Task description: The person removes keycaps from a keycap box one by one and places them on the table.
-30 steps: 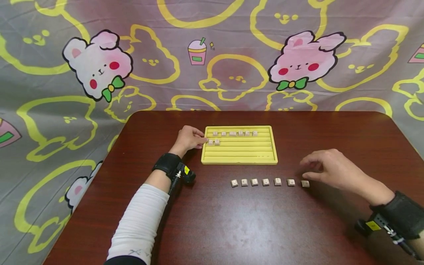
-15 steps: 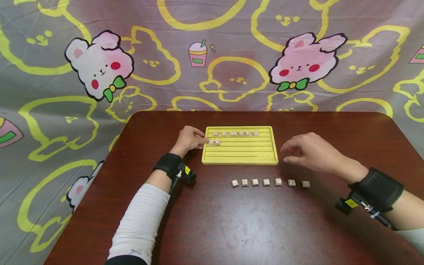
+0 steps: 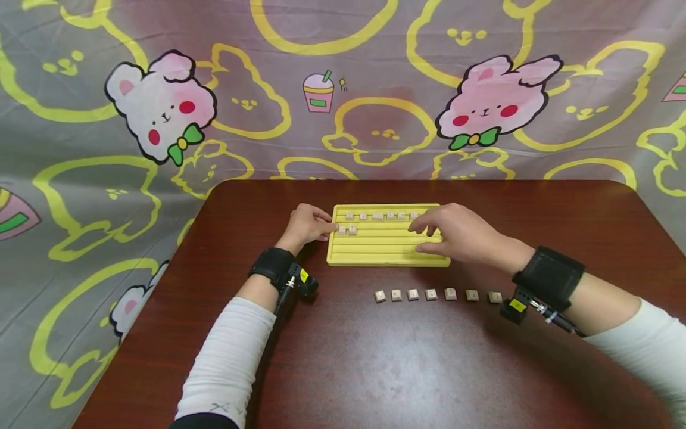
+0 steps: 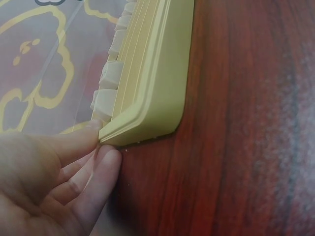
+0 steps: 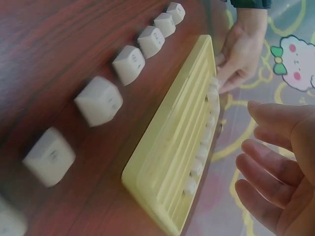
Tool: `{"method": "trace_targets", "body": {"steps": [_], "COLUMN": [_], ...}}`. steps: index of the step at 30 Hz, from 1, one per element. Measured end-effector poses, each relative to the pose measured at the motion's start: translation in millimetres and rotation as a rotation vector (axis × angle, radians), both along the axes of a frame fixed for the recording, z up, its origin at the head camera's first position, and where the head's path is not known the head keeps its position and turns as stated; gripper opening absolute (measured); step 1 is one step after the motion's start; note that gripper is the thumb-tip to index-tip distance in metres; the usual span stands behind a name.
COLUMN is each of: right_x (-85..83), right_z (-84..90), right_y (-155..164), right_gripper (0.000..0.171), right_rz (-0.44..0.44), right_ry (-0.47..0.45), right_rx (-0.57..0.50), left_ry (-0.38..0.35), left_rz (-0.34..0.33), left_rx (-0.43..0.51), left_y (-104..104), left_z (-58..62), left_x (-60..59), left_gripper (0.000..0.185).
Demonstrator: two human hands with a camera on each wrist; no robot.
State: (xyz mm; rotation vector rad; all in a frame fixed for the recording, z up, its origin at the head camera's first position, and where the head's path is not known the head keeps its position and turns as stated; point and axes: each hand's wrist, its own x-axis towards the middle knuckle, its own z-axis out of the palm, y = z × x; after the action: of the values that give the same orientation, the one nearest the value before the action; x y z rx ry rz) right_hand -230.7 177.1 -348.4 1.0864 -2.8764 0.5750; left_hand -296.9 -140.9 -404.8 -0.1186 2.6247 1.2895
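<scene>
Apparently midway through seating keycaps row by row in a yellow tray (image 3: 375, 258) on the table (image 3: 343, 363), a person, in the head view, holds its left end with the left hand (image 3: 306, 224) while the right hand (image 3: 457, 231) hovers over its right side, beyond a line of loose keycaps (image 3: 431, 295). From the left wrist, thumb and finger pinch the tray's corner beside the seated keycaps (image 4: 106, 103). From the right wrist, the right hand's fingers stand apart with nothing visible between them, so the next move likely calls for straightening a seated piece or pinching another loose one.
</scene>
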Motion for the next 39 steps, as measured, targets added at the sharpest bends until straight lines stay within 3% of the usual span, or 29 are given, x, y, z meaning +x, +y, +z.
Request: {"method": "trace_targets", "body": {"steps": [5, 21, 28, 39], "right_x": [-11.5, -47.0, -49.0, -52.6], "right_z": [-3.8, -21.3, -27.0, -35.3], "right_y": [-23, -78, -100, -119], "right_gripper": [0.037, 0.036, 0.039, 0.036], "right_rz": [0.029, 0.003, -0.038, -0.048], "right_ry": [0.018, -0.069, -0.104, -0.072], "right_rx": [0.001, -0.038, 0.021, 0.049], "left_ry": [0.001, 0.015, 0.004, 0.001], "left_rz": [0.005, 0.004, 0.010, 0.026], "left_rx": [0.004, 0.012, 0.020, 0.019], "left_y": [1, -1, -1, 0], "left_z": [1.3, -0.7, -1.3, -2.3], "left_x": [1.1, 0.3, -0.1, -0.8], "left_gripper": [0.030, 0.029, 0.029, 0.028]}}
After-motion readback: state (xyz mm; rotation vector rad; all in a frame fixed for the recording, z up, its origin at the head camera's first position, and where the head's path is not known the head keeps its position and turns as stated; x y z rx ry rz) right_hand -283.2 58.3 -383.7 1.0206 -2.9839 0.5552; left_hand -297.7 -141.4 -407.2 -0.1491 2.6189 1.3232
